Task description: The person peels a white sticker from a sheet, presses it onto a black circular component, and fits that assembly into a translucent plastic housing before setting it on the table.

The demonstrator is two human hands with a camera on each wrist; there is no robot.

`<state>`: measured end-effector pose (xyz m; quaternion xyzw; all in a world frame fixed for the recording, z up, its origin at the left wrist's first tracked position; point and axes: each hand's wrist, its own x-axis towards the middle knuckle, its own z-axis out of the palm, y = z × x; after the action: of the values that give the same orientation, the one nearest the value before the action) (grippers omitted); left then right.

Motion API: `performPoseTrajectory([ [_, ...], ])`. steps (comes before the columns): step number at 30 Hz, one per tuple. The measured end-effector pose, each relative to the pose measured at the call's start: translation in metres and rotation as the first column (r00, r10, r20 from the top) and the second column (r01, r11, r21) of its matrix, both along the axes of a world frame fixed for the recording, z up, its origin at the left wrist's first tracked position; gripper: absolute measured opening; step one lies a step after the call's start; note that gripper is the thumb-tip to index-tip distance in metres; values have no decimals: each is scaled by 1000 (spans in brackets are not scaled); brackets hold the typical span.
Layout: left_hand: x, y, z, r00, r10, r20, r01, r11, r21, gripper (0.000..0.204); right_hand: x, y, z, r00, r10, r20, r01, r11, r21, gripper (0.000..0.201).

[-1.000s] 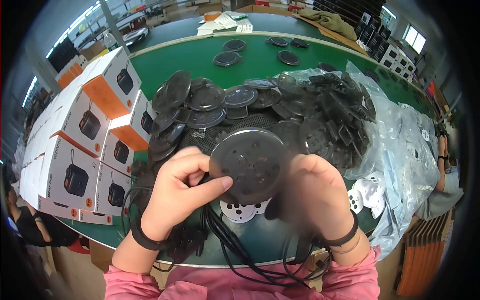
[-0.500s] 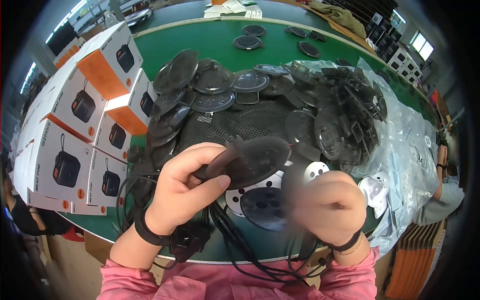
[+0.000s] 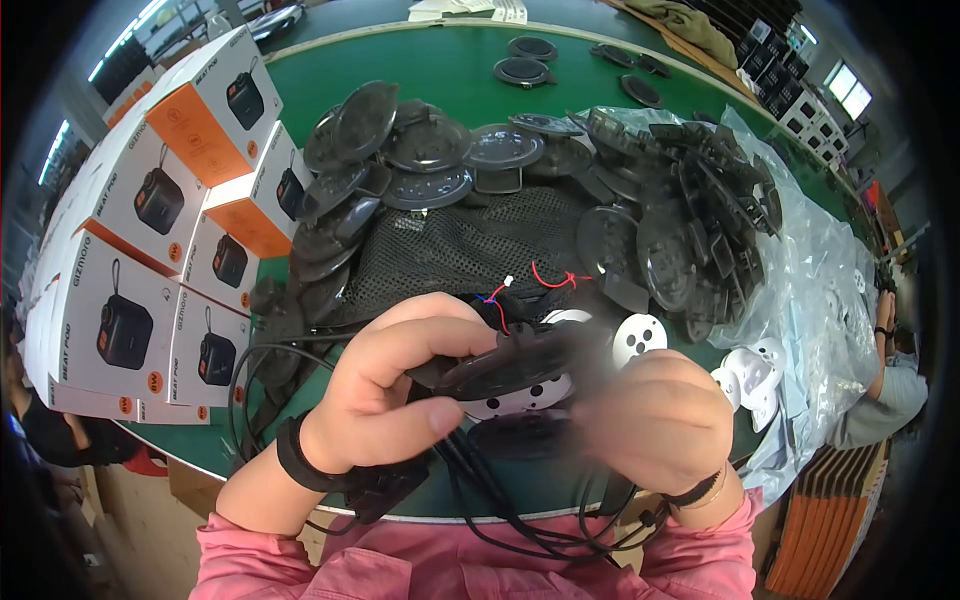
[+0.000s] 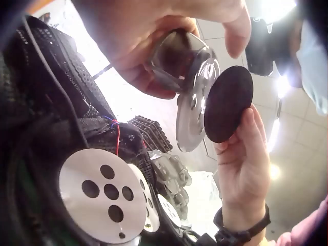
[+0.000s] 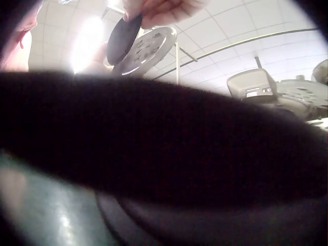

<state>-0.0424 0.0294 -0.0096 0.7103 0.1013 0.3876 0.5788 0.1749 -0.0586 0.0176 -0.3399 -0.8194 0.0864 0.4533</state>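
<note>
Left hand (image 3: pixel 395 385): grips plastic disc (image 4: pixel 190 120) at one end, likely freeing its face.
Right hand (image 3: pixel 658 422): pinches black disc (image 4: pixel 229 104), facing it.
Place: by table (image 3: pixel 420 65)'s near edge.

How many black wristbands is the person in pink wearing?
2: the left wristband just behind the left hand, and the right wristband just behind the right hand. The pink sleeves may hide others.

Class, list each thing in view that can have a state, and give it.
Left hand: gripping plastic cover.
Plastic cover: tilted, raised.
Right hand: pinching black disc.
Black disc: tilted, raised.
Boxes: closed, stacked.
Clear bag: crumpled.
Cables: loosely bunched.
White discs: overlapping.
</note>
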Motion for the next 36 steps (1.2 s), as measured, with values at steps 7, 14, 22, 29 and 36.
performPoseTrajectory([
  [7, 3, -1, 12, 999, 15, -51, -5, 981, 196, 42, 0, 2, -1, 1000, 13, -9, -13, 1000, -12, 26],
  [14, 7, -8, 14, 986, 133, -99, -101, 956, 274, 47, -3, 2, -3, 1000, -22, -5, 22, 1000, 8, 26],
  [22, 10, -10, 14, 988, 124, -93, -94, 957, 275, 41, -5, 0, 0, 999, -40, 36, 40, 999, -5, 25],
  [29, 9, -9, 13, 988, 128, -82, -96, 944, 316, 39, -6, -4, 2, 993, -74, 91, 71, 997, 34, 28],
  [36, 10, -13, 14, 984, 158, -80, -134, 959, 250, 32, -7, -6, 1, 991, -80, 109, 76, 996, 36, 29],
])
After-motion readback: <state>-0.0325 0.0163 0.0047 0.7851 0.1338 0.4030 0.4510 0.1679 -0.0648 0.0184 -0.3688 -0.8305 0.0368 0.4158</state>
